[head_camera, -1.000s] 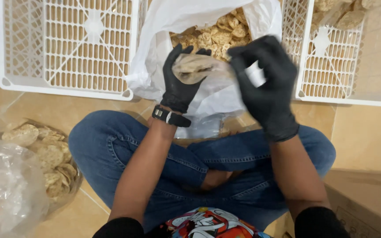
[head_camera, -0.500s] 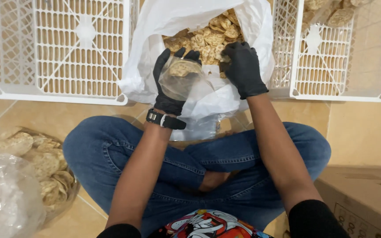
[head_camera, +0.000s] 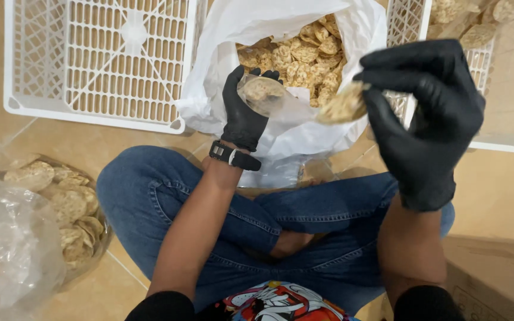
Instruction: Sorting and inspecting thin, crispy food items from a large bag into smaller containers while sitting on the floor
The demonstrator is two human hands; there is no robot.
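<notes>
Two white plastic crates (head_camera: 99, 62) (head_camera: 507, 89) flank a large white bag (head_camera: 227, 65) of round crackers (head_camera: 304, 53) (the landmark); the crate on the left hand's side of the bag shows only its lattice. Just before the bag's mouth, the black-gloved right hand (head_camera: 429, 119) has its grip clamped on one cracker (head_camera: 343, 104). Over the bag's near edge, the gloved left hand (head_camera: 246, 113) cups a small clear pouch (head_camera: 263, 92) holding crackers.

White open bag (head_camera: 221, 89) ahead, clear bag (head_camera: 7, 238) left, brown carton (head_camera: 495, 279) right.
</notes>
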